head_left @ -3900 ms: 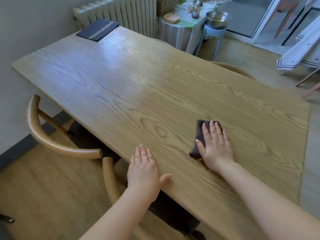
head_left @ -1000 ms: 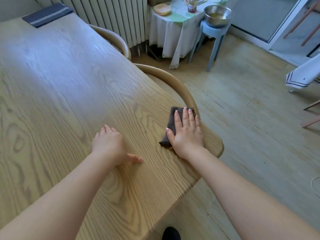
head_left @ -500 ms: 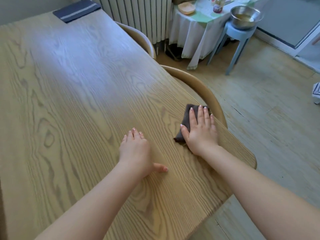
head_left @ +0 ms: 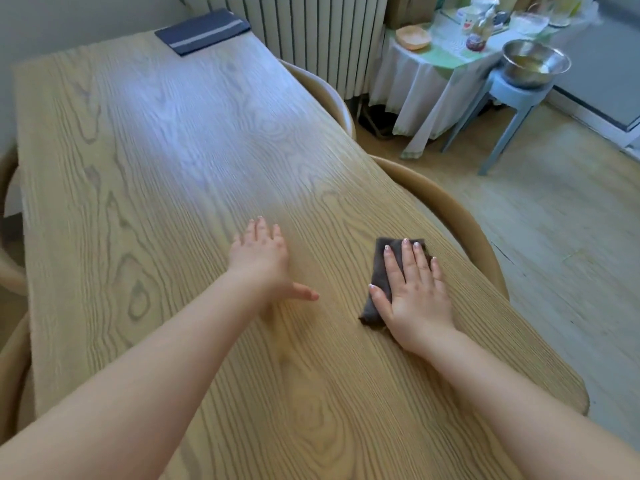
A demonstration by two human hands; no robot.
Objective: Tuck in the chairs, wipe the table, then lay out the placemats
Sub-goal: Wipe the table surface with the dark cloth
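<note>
A long light-oak table [head_left: 166,161] fills the view. My right hand [head_left: 414,292] lies flat, fingers spread, pressing a dark grey cloth [head_left: 377,282] onto the tabletop near its right edge. My left hand [head_left: 263,261] rests palm down on the bare wood a little to the left, holding nothing. A stack of dark blue placemats [head_left: 202,31] with a pale stripe lies at the far end of the table. Curved wooden chair backs [head_left: 460,216] [head_left: 325,88] sit pushed in along the right side.
More chair backs [head_left: 10,271] show at the left edge. A white radiator [head_left: 311,29] stands behind the table. Right of it are a cloth-covered side table [head_left: 426,67] with dishes and a blue stool [head_left: 502,105] bearing a steel bowl [head_left: 535,62]. Wooden floor lies to the right.
The view has swung left and up along the table. My right hand and the cloth have slid along the right edge towards the far end; my left hand has moved forward with them.
</note>
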